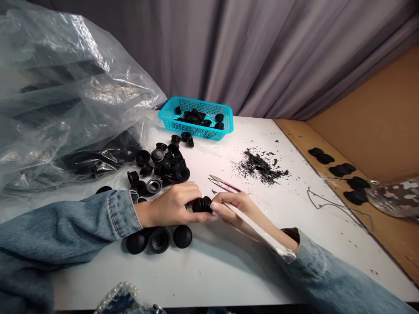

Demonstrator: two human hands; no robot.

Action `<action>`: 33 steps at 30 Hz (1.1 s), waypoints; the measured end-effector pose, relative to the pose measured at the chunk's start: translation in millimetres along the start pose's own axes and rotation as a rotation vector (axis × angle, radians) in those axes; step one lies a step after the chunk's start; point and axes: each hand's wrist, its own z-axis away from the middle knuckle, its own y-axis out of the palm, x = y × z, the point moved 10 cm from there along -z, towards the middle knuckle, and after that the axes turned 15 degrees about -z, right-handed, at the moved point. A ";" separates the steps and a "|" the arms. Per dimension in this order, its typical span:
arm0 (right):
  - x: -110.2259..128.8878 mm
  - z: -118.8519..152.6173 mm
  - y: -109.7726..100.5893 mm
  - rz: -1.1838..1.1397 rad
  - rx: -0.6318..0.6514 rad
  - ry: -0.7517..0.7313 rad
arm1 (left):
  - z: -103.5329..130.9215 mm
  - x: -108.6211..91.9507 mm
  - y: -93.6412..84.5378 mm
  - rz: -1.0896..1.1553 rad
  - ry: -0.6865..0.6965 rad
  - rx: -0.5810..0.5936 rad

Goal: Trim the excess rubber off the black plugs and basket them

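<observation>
From my remote view, the held plug (202,205) looks like rubber or soft plastic: light, springy at its ribs, hard to break. Its smooth parts could slide under a fingertip, so I judge the ribbed stem the surer place to take hold, with light pressure to avoid squashing the ribs. It lies sideways, in front of me near the middle of the bench (222,279).

The left grip (178,200) is closed around the plug's left side, thumb along the lower edge and fingers over the top. The right grip (240,211) pinches a white tool (262,229), which slopes back across the hand towards the wrist; its thumb meets the plug's right end. So the plug sits between both grips. Pink snips (225,183) poke out past the right fingers, blades parted; I cannot tell whether that hand holds them or they lie beneath it.

Just below the left wrist sit three loose plugs (182,236), and beyond it a heap of more (170,166). Behind the heap is a blue basket (209,134) with further plugs inside. A clear bag (98,91) bulges on the left. To the right, past the snips, black scraps (262,168) are scattered, and farther right black pieces (340,170) lie in pairs along a wooden strip (294,135).
</observation>
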 end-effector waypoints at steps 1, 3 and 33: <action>1.3 0.3 3.1 0.001 0.020 -0.012 | 0.3 -1.5 0.5 -0.012 0.016 -0.003; 1.9 1.6 7.7 -0.001 0.048 -0.015 | 0.8 -4.2 1.8 -0.037 0.046 -0.003; 32.8 14.8 -11.7 0.272 -0.184 -0.471 | 2.0 10.4 -8.8 0.068 -0.113 -0.095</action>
